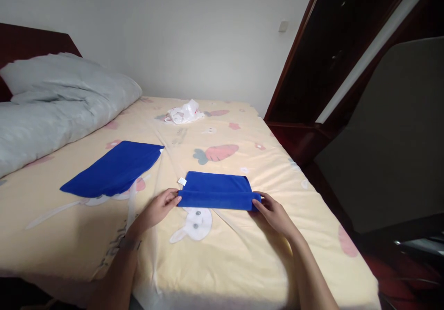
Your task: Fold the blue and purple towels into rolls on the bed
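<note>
A blue cloth [218, 183] lies on the bed with its near edge folded over into a flat band. At the left end of that band, my left hand [165, 204] pinches the cloth between thumb and fingers. My right hand [272, 210] grips the opposite end, thumb on top and fingers behind. A small white tag [181, 181] sticks out from the cloth's left side. Farther left, a second blue cloth [114, 169] is spread flat, apart from both hands, with a white tag at its right corner.
The bed [222, 254] has a yellow sheet printed with carrots and rabbits. A crumpled white plastic bag [184, 112] sits toward the wall. A grey quilt [62, 102] is heaped at the left. Dark wooden furniture [305, 60] and a grey panel [391, 139] stand to the right.
</note>
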Available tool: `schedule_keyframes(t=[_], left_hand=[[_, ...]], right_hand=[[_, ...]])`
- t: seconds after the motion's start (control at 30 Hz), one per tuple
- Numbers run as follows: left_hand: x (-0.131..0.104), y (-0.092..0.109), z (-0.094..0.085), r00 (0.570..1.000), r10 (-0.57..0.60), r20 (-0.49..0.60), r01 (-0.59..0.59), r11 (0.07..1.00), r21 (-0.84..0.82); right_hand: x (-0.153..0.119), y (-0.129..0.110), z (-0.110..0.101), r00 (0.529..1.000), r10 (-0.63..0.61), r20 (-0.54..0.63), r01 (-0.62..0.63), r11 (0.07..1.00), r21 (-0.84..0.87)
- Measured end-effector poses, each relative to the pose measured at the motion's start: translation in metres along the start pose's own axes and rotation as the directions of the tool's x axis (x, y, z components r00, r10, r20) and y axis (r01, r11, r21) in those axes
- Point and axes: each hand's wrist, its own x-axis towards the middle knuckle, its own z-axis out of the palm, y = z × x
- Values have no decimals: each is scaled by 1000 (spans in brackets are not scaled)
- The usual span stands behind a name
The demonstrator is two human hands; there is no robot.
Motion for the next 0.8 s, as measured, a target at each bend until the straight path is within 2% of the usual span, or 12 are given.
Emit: schedule_keyframes(t=[0.1, 0.2, 0.27, 0.33, 0.43, 0.53, 0.67, 0.73, 0.8], left_hand=[[10, -3, 3, 996, -29, -86, 37, 995, 91], [14, -2, 5, 987, 31, -157, -3, 985, 174], [14, 1, 5, 973, 162, -165, -121, 964, 236], [13, 4, 6, 952, 287, -105, -245, 922, 299], [13, 6, 9, 939, 345, -6, -324, 889, 324], [21, 7, 9, 955, 296, -22, -283, 931, 232], [49, 14, -2, 998, 58, 1, -58, 998, -5], [70, 20, -9, 1000, -17, -3, 17, 1000, -21], [91, 25, -14, 998, -65, -22, 65, 998, 14]], right_hand=[[15, 7, 4, 986, 5, -164, -26, 992, -127], [21, 11, 4, 962, -128, -240, 67, 967, -246], [21, 11, 4, 945, -282, -166, 215, 917, -336], [21, 10, 6, 916, -401, -25, 356, 840, -410], [22, 10, 9, 896, -434, 92, 427, 786, -447], [25, 9, 12, 919, -390, 58, 381, 841, -384], [42, 2, 7, 985, -173, 19, 174, 977, -126], [60, -3, 2, 999, -53, 8, 53, 995, -80], [84, -8, -3, 999, 26, -21, -29, 994, -109]])
